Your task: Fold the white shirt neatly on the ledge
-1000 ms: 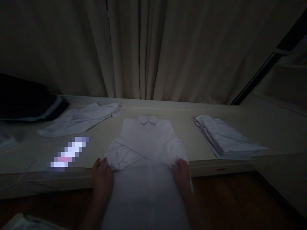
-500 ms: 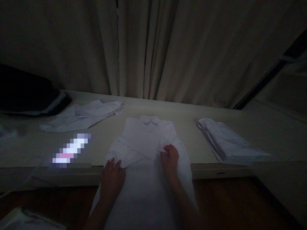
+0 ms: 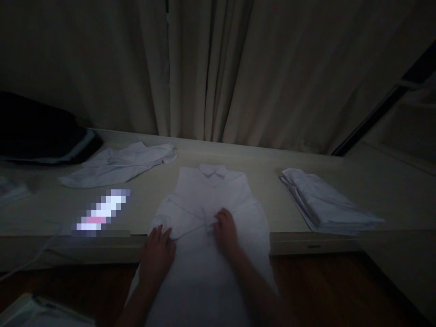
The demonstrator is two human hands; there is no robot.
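Observation:
A white collared shirt (image 3: 195, 190) lies spread over the table, its collar toward the curtain and its lower part hanging past the front edge. One sleeve (image 3: 187, 220) is folded across the body from the left. My left hand (image 3: 158, 250) rests with fingers apart on the bunched fold at the shirt's left side. Near the shirt's middle, my right hand (image 3: 225, 231) has curled fingers pinching the end of that folded sleeve. The dim light blurs the exact fingertip contact.
Folded white clothes (image 3: 316, 200) are stacked at the right. Another white garment (image 3: 126, 161) lies at the back left beside a dark pile (image 3: 37, 129). A bright pixelated object (image 3: 102, 211) sits left of the shirt. Curtains (image 3: 190, 68) hang behind the table (image 3: 262, 181).
My right hand has moved left across the shirt, to the end of the folded sleeve, where the cloth is slightly raised. My left hand stays nearly in place.

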